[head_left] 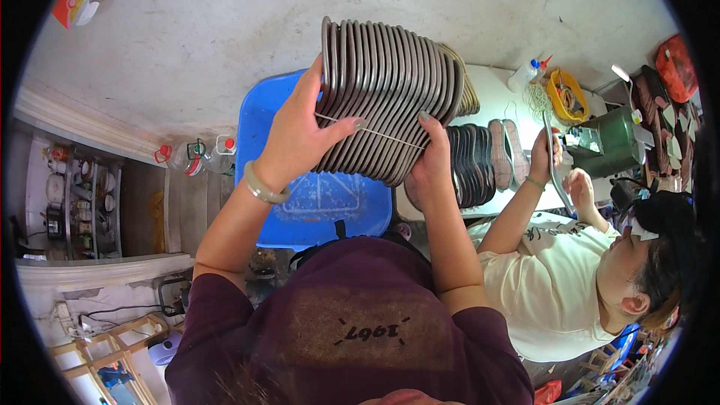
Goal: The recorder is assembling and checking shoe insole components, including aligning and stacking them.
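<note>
Both my hands hold a thick bundle of brown shoe soles [382, 79], stacked face to face with their edges up. A thin pale string [390, 137] runs across the stack. My left hand [300, 131] grips the left end, its thumb lying along the string. At the lower right my right hand [431, 156] is closed on the bundle, thumb on top near the string. Beneath the bundle is a blue plastic tub [253, 109]. A row of dark soles [472, 165] and some pinkish-grey soles [508, 151] rest on the white table [491, 82] to the right.
At right, a co-worker [540, 285] holds a curved dark strip [556, 180]. A yellow basket [568, 96], a white bottle [523, 75] and a green machine [621, 142] stand beyond. Plastic jugs [184, 157] are left of the tub, near shelves [94, 202]. A wall rises behind.
</note>
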A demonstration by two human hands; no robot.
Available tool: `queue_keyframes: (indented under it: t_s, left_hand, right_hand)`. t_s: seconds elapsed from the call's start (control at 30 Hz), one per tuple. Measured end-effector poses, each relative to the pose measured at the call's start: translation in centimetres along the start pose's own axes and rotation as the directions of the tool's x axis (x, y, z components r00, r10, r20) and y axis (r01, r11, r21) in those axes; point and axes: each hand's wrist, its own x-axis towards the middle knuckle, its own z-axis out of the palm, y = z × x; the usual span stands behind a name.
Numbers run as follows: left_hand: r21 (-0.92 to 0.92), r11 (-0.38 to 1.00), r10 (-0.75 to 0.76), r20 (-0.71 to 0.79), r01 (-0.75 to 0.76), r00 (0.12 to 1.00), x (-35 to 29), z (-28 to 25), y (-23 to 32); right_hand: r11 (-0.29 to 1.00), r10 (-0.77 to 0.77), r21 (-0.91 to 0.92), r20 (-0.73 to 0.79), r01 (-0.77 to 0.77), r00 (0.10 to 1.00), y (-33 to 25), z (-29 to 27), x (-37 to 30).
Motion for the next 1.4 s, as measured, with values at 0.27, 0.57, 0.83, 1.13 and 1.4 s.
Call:
queue_keyframes:
  t_s: [0.27, 0.57, 0.83, 1.13, 1.4]
  left_hand:
    - [0.164, 0.986, 0.022, 0.032, -0.027, 0.999, -3.0, -0.8, 0.3]
    - [0.157, 0.988, 0.010, 0.010, -0.012, 1.000, -5.2, -1.4, 0.0]
    - [-0.467, 0.879, -0.091, -0.355, -0.093, 0.930, -5.7, -1.3, -5.8]
    - [-0.999, 0.046, -0.475, -0.015, 0.008, 0.880, -20.9, 0.1, -19.2]
    - [-0.916, -0.384, -0.297, 0.240, 0.114, 0.924, -22.0, 0.3, -20.2]
  right_hand:
    - [0.985, 0.171, 0.036, -0.037, -0.169, 0.985, 1.8, -0.5, -0.6]
    - [0.962, 0.270, 0.038, 0.034, -0.271, 0.962, 3.3, -0.6, -1.3]
    - [0.844, 0.516, 0.071, 0.160, -0.532, 0.841, 6.8, 0.3, -4.2]
    - [0.867, 0.487, -0.166, 0.088, -0.469, 0.869, 8.2, 1.8, -7.5]
    - [0.824, 0.560, -0.228, 0.178, -0.519, 0.809, 8.9, 2.0, -6.7]
